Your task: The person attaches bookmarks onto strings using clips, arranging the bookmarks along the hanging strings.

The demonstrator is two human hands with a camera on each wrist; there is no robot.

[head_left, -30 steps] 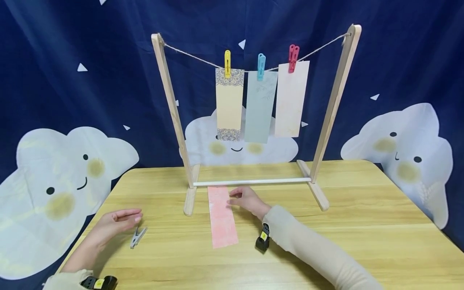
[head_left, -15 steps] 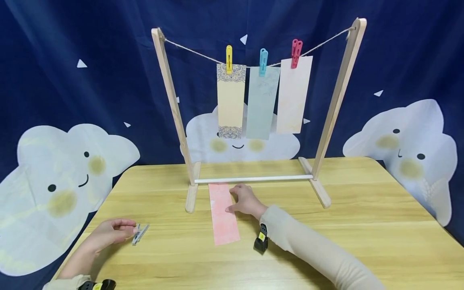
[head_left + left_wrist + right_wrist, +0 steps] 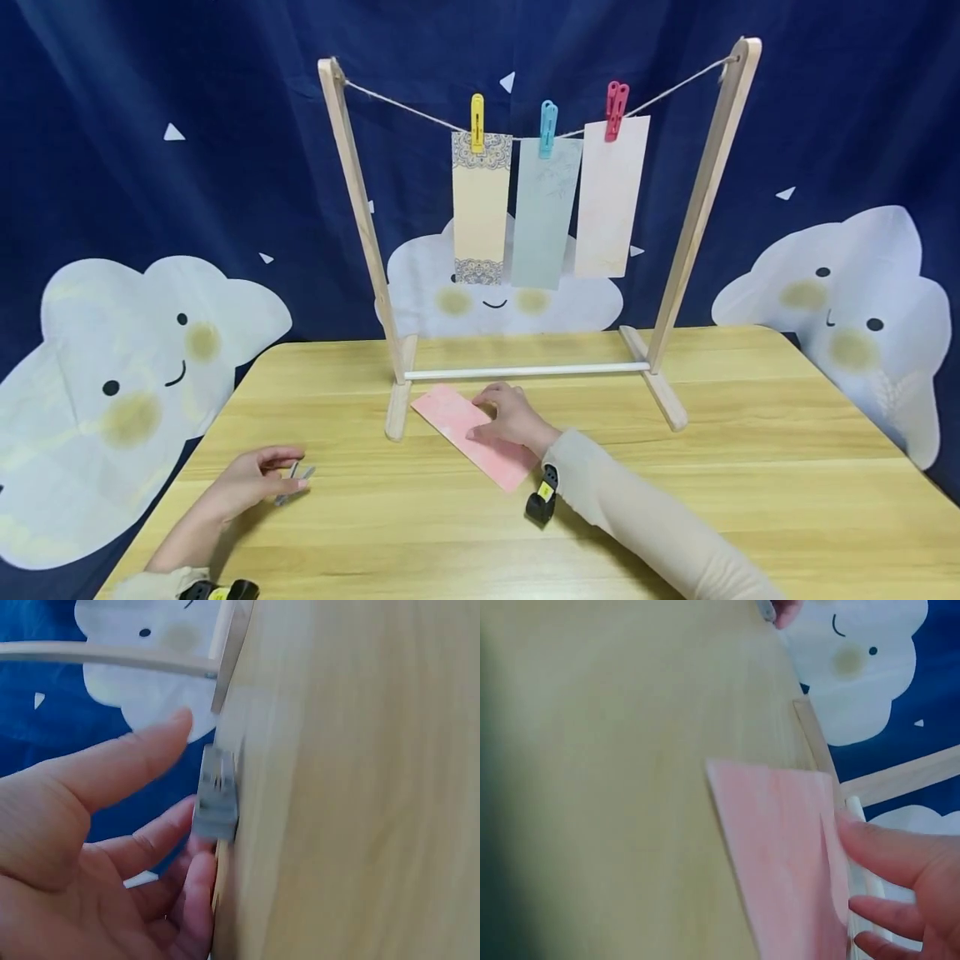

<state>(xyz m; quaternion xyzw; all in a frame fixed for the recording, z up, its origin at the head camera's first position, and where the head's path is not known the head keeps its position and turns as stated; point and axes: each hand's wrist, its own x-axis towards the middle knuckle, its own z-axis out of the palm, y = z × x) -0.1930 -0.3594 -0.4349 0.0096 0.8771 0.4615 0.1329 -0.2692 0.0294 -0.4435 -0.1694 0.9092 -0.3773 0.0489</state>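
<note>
A grey clothespin [image 3: 283, 498] stands on the table at the left, partly hidden by my left hand [image 3: 251, 483]. In the left wrist view, thumb and fingers are spread around that clothespin [image 3: 217, 795], the thumb held apart from it. A pink paper strip [image 3: 457, 425] lies slanted on the table in front of the rack. Over its right side is my right hand [image 3: 517, 421], thumb and fingers apart, with pink showing in the gap. In the right wrist view the thumb meets the edge of the strip [image 3: 772, 840].
A wooden rack [image 3: 360, 217] stands behind, with a string between its posts. From it hang a patterned cream strip [image 3: 480, 208], a pale blue strip [image 3: 546, 217] and a whitish strip [image 3: 611, 200]. Yellow [image 3: 477, 123], blue [image 3: 548, 129] and red [image 3: 617, 111] clothespins hold them.
The pink strip has turned from nearly upright to slanted, its near end swung right under the right hand. The left hand has come around the grey clothespin.
</note>
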